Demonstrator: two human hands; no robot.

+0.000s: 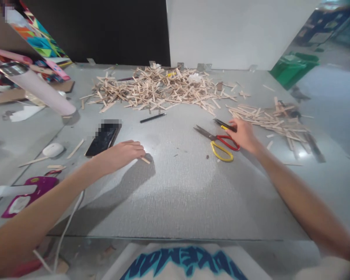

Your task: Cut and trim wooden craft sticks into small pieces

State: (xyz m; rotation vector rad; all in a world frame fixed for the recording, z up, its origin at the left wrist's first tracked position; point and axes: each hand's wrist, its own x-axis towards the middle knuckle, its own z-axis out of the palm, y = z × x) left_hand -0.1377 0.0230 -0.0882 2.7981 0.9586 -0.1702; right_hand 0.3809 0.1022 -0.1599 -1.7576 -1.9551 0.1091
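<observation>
My left hand (124, 153) rests low over the grey table, its fingers closed on a short wooden stick (146, 160) whose end pokes out past the fingertips. Farther right, my right hand (243, 134) has its fingers round a black and yellow utility knife (221, 123), which lies close to the tabletop. Just beside that hand lies a pair of scissors (212, 137) with one red and one yellow handle, blades apart. A dark pencil (152, 118) lies between the two hands, farther back. A phone (105, 137) sits behind my left wrist.
A large heap of wooden sticks (163, 91) spreads along the back panel, with a smaller pile (268, 118) to the right. At left are a pink tumbler (48, 89), a white earbud case (53, 150) and a purple item (43, 186). A green bin (293, 70) stands beyond the table.
</observation>
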